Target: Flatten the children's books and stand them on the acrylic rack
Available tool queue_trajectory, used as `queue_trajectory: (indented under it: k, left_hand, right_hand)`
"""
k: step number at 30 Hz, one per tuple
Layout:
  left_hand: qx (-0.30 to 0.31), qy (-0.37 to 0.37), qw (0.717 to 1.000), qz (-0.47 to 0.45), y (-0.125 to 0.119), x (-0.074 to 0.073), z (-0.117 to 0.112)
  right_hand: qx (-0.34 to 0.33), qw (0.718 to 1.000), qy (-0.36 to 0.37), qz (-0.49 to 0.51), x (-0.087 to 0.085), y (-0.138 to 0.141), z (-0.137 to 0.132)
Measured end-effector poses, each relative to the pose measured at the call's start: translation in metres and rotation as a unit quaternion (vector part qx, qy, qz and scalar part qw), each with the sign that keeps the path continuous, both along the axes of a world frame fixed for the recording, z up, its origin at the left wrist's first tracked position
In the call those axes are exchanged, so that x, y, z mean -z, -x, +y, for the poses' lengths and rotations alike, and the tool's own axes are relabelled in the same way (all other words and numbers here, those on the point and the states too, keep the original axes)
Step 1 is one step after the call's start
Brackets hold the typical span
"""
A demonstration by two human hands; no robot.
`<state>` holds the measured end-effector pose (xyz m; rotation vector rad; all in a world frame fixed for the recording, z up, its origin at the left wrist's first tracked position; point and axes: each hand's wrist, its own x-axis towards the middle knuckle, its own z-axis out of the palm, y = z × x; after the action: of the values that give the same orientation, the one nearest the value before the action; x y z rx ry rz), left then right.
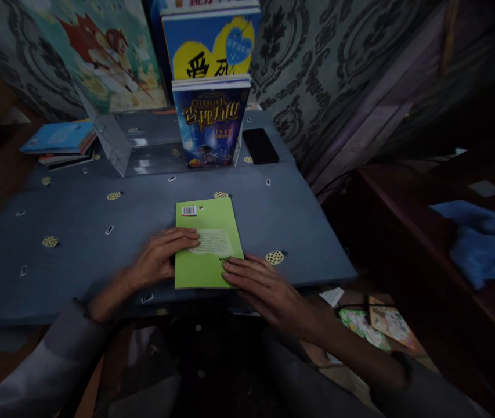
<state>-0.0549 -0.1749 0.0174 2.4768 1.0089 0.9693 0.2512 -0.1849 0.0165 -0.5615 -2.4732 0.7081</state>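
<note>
A light green book [206,273] lies with its back cover up near the table's front edge; a barcode and a pale text panel are on the cover. My left hand [155,258] has its fingers over the book's left edge, with the thumb low beside that edge and partly hidden. At the lower right corner, the fingers of my right hand [268,287] rest across the cover and the thumb side passes below the near edge. Both hands hold the book between them.
Behind the green book, a clear acrylic stand [114,142] holds a dark blue book [210,125], with a blue-and-yellow book [208,46] behind it. A phone [260,146] lies to their right. Stacked books [62,139] sit back left. Blue cloth [484,241] lies on brown furniture at right.
</note>
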Motion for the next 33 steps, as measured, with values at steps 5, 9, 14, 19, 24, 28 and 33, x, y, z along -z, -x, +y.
queue_trajectory:
  k: [5,9,14,19,24,28,33]
  left_hand:
    - [0.006,0.029,0.995,-0.093,-0.007,-0.015,0.015]
    - [-0.029,0.109,0.983,-0.148,-0.010,-0.033,0.028]
    - [-0.078,0.196,0.954,-0.212,-0.006,-0.044,0.045]
    - [-0.148,0.196,0.940,-0.235,-0.003,-0.026,0.065]
    - [-0.256,0.117,0.925,-0.256,-0.002,-0.040,0.080]
    - [-0.281,0.108,0.943,-0.145,0.012,-0.067,0.097]
    - [-0.182,0.280,0.941,0.049,0.029,-0.054,0.128]
  right_hand:
    - [0.007,0.992,0.022,0.126,-0.006,0.002,0.021]
    - [0.015,0.980,0.020,0.199,-0.017,0.007,0.042]
    - [0.065,0.962,0.038,0.263,-0.015,0.018,0.073]
    - [0.142,0.954,0.120,0.235,0.006,0.037,0.110]
    - [0.208,0.935,0.165,0.237,-0.014,0.054,0.118]
    - [0.184,0.890,0.321,0.265,-0.028,0.074,0.092]
    - [0.132,0.738,0.583,0.313,-0.005,0.103,0.053]
